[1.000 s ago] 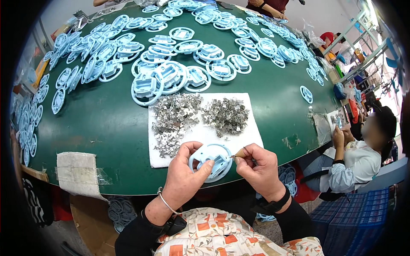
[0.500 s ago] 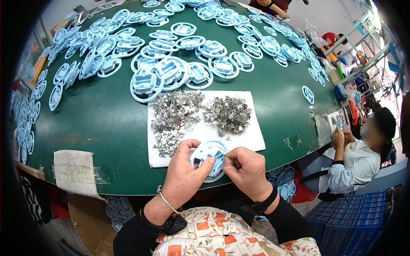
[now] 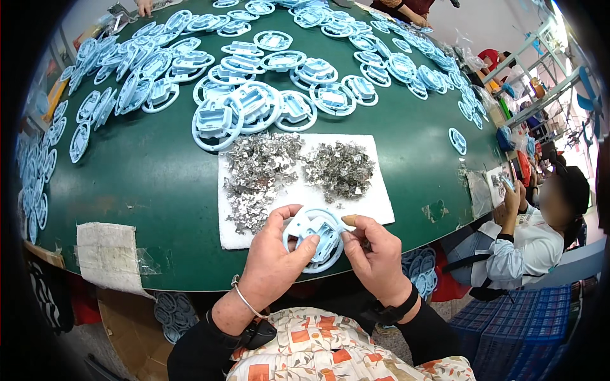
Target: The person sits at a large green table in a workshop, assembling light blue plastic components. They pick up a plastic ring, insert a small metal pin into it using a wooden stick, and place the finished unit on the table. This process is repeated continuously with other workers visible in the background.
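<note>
A light-blue round plastic part (image 3: pixel 325 236), with an outer ring and a recessed socket in its middle, is held just over the near edge of a white foam board (image 3: pixel 372 214). My left hand (image 3: pixel 277 254) grips its left side, the thumb lying across the front and the fingers behind. At the right rim my right hand (image 3: pixel 375 254) has its thumb and index finger closed on the ring; its other fingers are curled and partly hidden. Two heaps of small shiny metal clips, a left heap (image 3: pixel 257 178) and a right heap (image 3: pixel 340 170), lie on the board beyond my hands.
Many similar blue parts (image 3: pixel 254 105) cover the far side of the green table (image 3: pixel 171 190). A whitish cloth pad (image 3: pixel 109 254) is taped at the near left edge. A co-worker (image 3: pixel 527 235) sits at the right; other people's hands show at the far edge.
My right hand has moved off the socket area to the ring's right rim, its index finger now straighter. My left hand keeps its grip. The seated co-worker's hands have risen slightly.
</note>
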Tool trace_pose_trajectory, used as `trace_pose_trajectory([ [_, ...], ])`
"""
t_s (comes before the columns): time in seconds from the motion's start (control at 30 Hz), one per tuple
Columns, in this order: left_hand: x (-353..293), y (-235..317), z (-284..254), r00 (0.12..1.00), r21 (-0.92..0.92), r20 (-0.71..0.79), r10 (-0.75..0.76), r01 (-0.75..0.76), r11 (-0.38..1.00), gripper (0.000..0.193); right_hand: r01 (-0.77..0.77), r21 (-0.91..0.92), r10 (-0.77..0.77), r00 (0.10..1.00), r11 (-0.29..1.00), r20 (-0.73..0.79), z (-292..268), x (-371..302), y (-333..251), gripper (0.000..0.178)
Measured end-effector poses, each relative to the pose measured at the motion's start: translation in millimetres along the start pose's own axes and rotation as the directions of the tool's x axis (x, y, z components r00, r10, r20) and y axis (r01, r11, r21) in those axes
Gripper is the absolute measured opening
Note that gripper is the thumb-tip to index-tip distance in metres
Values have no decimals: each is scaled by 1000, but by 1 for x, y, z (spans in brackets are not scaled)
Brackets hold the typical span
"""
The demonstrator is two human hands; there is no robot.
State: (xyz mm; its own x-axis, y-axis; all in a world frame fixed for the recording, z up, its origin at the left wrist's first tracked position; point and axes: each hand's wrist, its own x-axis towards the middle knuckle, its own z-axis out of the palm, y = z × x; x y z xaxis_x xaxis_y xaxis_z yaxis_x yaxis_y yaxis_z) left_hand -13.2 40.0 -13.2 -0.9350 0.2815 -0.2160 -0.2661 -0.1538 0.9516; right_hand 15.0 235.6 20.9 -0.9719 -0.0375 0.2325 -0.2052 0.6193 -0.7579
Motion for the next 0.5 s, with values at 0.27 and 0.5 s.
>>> trace_pose_trajectory([
  [0.27, -18, 16, -8, 992, -20, 123, 30, -28, 999, 59, -526, 607, 315, 848, 595, 427, -14, 4, 5, 18],
  [0.5, -12, 37, -8, 927, 543, 304, 217, -356, 760, 54, -531, 515, 301, 833, 673, 465, -17, -2, 1, 17],
])
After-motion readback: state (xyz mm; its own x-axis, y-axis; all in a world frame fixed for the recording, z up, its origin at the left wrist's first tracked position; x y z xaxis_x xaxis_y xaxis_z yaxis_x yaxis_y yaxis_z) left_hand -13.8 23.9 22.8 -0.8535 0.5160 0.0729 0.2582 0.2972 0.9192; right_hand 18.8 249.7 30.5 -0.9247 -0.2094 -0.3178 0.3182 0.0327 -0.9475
